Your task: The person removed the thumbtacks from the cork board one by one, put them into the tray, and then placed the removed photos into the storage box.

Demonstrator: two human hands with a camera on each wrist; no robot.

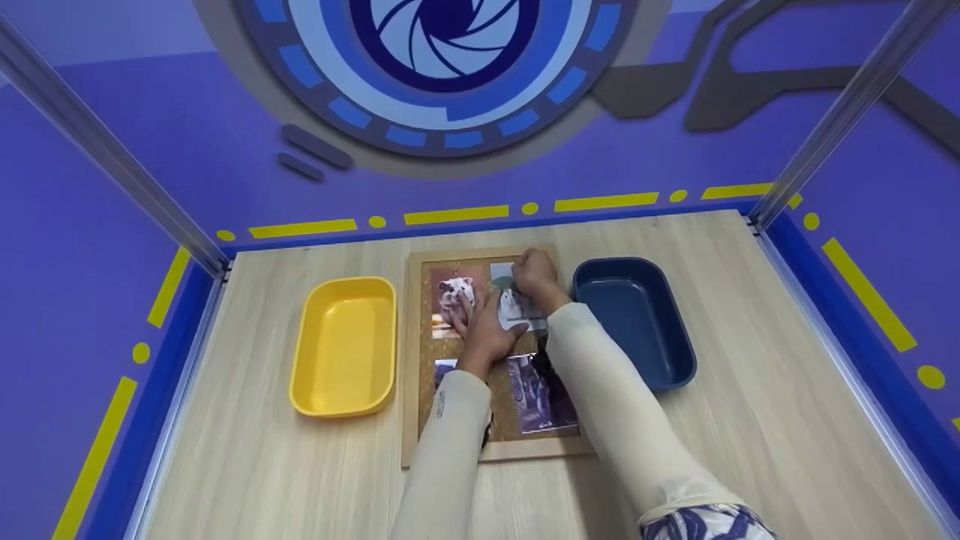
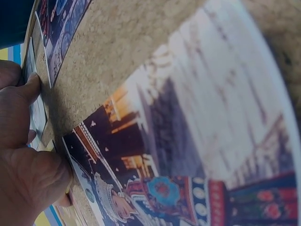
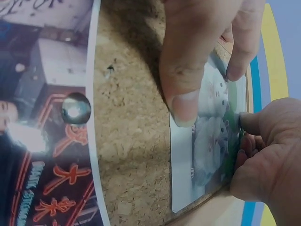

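Note:
A wood-framed cork board point(image 1: 412, 375) lies on the table with several photos on it. At its upper right, my left hand point(image 1: 487, 334) rests with spread fingers on a photo of small white furry animals point(image 1: 511, 306). The left thumb point(image 3: 186, 106) presses near that photo's lower edge in the right wrist view. My right hand point(image 1: 536, 274) is at the photo's upper right corner, fingers curled, the thumb touching the far edge. Whatever may be between its fingertips is hidden. Left of it lies another animal photo point(image 1: 452, 287), partly covered by left-hand fingers.
A yellow tray point(image 1: 343, 281) stands left of the board, a dark blue tray point(image 1: 675, 330) right of it. A round shiny tack point(image 3: 76, 108) sits at the edge of the lower right photo point(image 1: 529, 390). The lower left photo point(image 1: 444, 367) is mostly behind the left sleeve.

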